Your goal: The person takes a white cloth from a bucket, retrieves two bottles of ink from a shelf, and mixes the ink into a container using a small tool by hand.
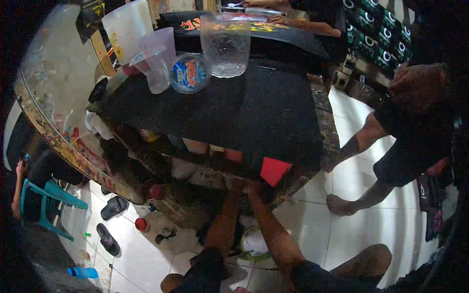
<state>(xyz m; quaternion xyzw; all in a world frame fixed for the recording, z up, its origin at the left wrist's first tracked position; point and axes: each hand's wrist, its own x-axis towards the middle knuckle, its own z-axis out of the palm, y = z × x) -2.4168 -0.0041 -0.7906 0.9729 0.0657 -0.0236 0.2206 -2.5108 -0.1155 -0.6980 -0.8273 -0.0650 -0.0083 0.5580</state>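
Note:
Both my forearms reach forward from the lower edge to the near side of a low workbench with a black top [215, 110]. My left hand [235, 185] is at the dark shelf opening under the top, close beside my right hand [252, 188]. Shadow hides the fingers of both, and I cannot make out anything held. A bright red flat piece [276, 170] lies at the top's near edge, just above and right of my right hand. Further back stand a large clear plastic cup [225, 51], a round tub with a blue label [190, 73] and a purplish translucent cup [159, 51].
A tall whitish container [128, 31] stands at the back left. Another person's bare foot [342, 205] is on the tiled floor at right; a co-worker's hand [283, 20] rests on a black panel [293, 36]. Sandals [115, 207] and a teal stool [44, 200] are at left.

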